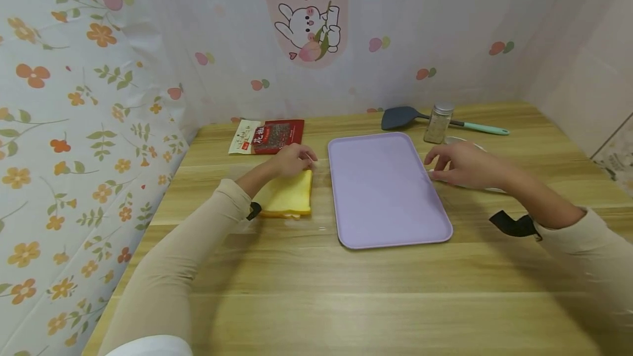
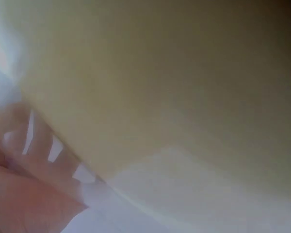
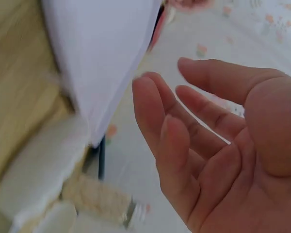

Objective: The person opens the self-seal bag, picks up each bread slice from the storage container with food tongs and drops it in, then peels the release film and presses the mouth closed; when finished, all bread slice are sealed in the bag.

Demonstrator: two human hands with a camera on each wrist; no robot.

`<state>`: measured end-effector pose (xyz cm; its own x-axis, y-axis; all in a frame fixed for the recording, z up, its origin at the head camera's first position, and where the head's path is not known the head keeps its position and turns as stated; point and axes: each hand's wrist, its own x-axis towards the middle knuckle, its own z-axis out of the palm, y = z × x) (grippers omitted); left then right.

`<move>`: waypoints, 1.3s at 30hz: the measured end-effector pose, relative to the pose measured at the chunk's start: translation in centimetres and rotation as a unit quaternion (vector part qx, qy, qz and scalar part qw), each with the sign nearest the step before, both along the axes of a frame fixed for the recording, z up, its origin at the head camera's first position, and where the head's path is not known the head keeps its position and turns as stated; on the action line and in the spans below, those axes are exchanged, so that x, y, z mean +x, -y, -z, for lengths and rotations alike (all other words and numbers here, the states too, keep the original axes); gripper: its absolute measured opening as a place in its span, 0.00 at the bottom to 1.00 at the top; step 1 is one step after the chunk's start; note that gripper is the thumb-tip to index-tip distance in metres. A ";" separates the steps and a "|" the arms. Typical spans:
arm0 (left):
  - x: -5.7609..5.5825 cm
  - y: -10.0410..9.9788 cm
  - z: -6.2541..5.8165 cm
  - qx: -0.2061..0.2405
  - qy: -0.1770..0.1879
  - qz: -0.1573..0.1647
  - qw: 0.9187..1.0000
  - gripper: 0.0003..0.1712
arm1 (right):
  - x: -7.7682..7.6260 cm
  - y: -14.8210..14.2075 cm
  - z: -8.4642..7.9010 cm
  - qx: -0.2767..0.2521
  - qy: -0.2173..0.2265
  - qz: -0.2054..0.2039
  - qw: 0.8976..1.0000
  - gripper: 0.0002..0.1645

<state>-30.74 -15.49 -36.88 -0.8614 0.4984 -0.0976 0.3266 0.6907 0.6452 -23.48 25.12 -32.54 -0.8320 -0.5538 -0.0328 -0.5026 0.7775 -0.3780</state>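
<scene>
My left hand point(image 1: 294, 159) is over the far edge of a yellow bread slice stack point(image 1: 284, 194), its fingers loosely bent toward the tray. Clear film seems to lie around the bread. In the left wrist view the fingers point(image 2: 36, 141) look spread, beside a large blurred yellowish surface. A lilac rectangular tray point(image 1: 388, 196) lies flat between the hands. By its right edge is my right hand point(image 1: 462, 165), above a white rounded dish point(image 1: 489, 189) that it mostly hides. The right wrist view shows that hand point(image 3: 208, 141) with relaxed, parted fingers and a bare palm.
Behind the bread lies a red and white seasoning packet point(image 1: 267, 136). A glass spice jar point(image 1: 438, 123) with a silver lid stands at the tray's far right. Behind it rests a dark spatula point(image 1: 398, 118) with a mint handle. Patterned cloth point(image 1: 222, 43) hangs behind the table.
</scene>
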 end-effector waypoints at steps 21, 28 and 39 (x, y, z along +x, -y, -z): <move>-0.5 0.6 -0.6 -0.037 0.027 0.023 0.999 0.17 | 1.9 11.1 3.5 -0.198 0.282 -0.085 0.935 0.27; -0.7 0.8 -0.4 -0.030 0.013 0.006 0.999 0.17 | 4.3 15.9 4.9 -0.253 0.418 -0.041 0.871 0.32; -0.5 1.5 -0.5 0.003 -0.006 -0.022 1.000 0.17 | 5.4 20.2 6.1 -0.296 0.512 0.029 0.806 0.33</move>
